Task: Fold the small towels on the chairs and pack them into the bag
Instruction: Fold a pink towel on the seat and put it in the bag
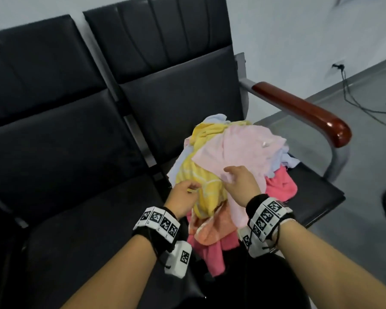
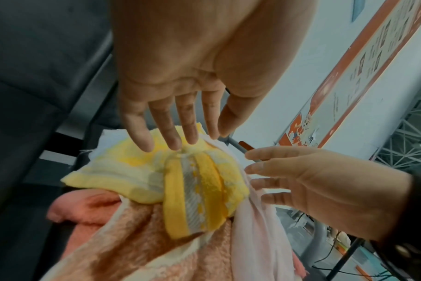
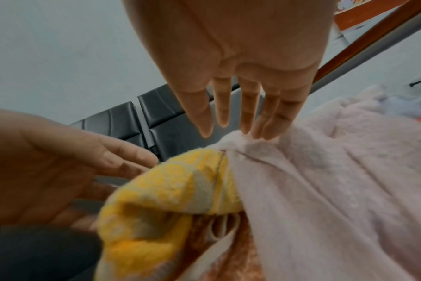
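Note:
A heap of small towels lies on the right black chair seat point(image 1: 310, 192). A yellow striped towel point(image 1: 207, 188) point(image 2: 197, 190) point(image 3: 161, 190) sits at the heap's left, and a pale pink towel point(image 1: 243, 148) point(image 3: 324, 190) drapes over the top. An orange towel point(image 1: 212, 228) point(image 2: 132, 237) and a hot pink towel point(image 1: 281, 186) lie beneath. My left hand point(image 1: 193, 188) point(image 2: 180, 140) touches a bunched fold of the yellow towel with straight fingers. My right hand point(image 1: 228, 175) point(image 3: 240, 131) touches a gathered edge of the pale pink towel, fingers straight, thumb apart.
A second black chair seat point(image 1: 87, 219) adjoins on the left. A brown wooden armrest point(image 1: 303, 110) on a grey frame bounds the right side. Cables point(image 1: 366, 108) run over the grey floor beyond. A dark shape at the seat's front edge is unclear.

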{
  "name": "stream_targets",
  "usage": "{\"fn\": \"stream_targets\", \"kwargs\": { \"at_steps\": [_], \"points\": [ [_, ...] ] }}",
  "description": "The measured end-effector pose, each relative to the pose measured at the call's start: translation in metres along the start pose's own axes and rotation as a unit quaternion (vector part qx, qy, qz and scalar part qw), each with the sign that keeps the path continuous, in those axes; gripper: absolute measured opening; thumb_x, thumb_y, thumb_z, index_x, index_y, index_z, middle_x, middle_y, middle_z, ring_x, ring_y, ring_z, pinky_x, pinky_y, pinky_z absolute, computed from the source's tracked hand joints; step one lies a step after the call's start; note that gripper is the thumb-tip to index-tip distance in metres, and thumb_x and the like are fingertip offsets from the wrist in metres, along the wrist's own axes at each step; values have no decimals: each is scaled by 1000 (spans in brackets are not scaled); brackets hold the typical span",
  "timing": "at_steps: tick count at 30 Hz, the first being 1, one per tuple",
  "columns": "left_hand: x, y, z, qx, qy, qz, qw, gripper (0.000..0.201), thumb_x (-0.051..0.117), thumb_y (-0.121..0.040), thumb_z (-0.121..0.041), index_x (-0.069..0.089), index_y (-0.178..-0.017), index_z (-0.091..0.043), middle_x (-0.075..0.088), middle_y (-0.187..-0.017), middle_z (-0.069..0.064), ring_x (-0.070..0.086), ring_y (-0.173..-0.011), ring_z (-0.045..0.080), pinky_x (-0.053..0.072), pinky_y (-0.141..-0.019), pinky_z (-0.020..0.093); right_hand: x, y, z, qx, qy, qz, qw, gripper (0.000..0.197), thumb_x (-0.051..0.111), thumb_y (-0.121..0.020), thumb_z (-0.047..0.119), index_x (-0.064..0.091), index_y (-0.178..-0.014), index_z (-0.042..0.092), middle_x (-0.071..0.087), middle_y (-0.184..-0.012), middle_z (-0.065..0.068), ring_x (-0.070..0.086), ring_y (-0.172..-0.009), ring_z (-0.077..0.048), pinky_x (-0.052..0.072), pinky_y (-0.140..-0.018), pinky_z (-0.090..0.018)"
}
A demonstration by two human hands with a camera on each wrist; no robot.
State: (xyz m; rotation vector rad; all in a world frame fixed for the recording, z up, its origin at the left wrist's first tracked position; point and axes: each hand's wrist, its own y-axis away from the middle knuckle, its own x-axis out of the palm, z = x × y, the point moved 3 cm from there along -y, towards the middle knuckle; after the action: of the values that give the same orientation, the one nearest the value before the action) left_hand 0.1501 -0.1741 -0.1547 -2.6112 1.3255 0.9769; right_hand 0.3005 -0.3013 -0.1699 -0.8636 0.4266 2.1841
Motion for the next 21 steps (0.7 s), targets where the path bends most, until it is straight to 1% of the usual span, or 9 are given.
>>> {"fn": "stream_targets", "kwargs": {
  "at_steps": [2,3,7,9,11,13,16,18,21],
  "points": [
    [8,-11,4,-5,12,-1,1000,25,59,-89,-4,70,-100,-24,65,-101,-7,59,-73,4,44,-63,10,10,-13,-9,-3,32,14,999,48,66,-85,16,58,-132,16,54,-123,-13,58,-107,-33,44,-98,-36],
    [10,-15,6,-9,20,-1,1000,26,60,-88,-4,70,-98,-25,65,-99,-7,59,-70,4,44,-62,10,13,-18,-12,-1,32,9,999,48,66,-84,15,58,-131,16,53,-121,-13,58,-105,-34,45,-97,-36],
    [14,-16,15,-41,48,11,998,26,61,-88,-6,72,-105,-22,63,-86,-7,57,-62,4,47,-70,27,13,-25,-21,16,20,-19,999,27,64,-84,10,66,-111,14,64,-106,-11,62,-97,-30,50,-85,-35],
    [13,-12,16,-42,62,13,997,26,61,-89,-6,71,-108,-19,62,-86,-4,55,-60,5,46,-71,30,8,-23,-18,19,12,-32,999,12,64,-87,12,70,-97,14,71,-95,-7,65,-92,-27,52,-81,-35],
    [9,-5,12,-35,78,5,996,22,62,-91,-10,71,-110,-18,65,-96,-2,58,-67,10,50,-73,33,1,-15,-4,-2,-35,-53,998,5,65,-88,13,70,-89,16,69,-83,-2,65,-84,-22,51,-77,-32],
    [-1,5,4,-18,95,-14,995,19,63,-94,-19,71,-111,-19,67,-106,-6,63,-83,11,53,-81,31,-6,-3,22,-40,-107,-68,991,7,66,-87,11,67,-83,16,66,-75,5,62,-75,-14,47,-72,-26],
    [-23,26,-9,-12,166,-42,985,18,54,-99,-29,70,-107,-23,69,-109,-4,65,-99,14,53,-85,35,-8,19,72,-94,-212,2,973,11,61,-90,7,65,-81,12,64,-69,4,65,-67,-14,50,-67,-24],
    [-43,44,-14,-10,207,-61,976,19,51,-101,-31,70,-101,-25,71,-108,-3,67,-100,15,54,-84,37,-2,32,104,-132,-201,49,970,13,59,-89,7,65,-80,14,67,-68,2,68,-67,-16,53,-68,-28],
    [-70,72,-6,0,212,-84,974,17,53,-100,-28,70,-99,-28,72,-107,0,67,-97,14,53,-77,31,5,44,128,-145,-153,12,977,12,60,-87,10,66,-89,20,66,-70,3,64,-68,-8,49,-67,-17]
  ]
}}
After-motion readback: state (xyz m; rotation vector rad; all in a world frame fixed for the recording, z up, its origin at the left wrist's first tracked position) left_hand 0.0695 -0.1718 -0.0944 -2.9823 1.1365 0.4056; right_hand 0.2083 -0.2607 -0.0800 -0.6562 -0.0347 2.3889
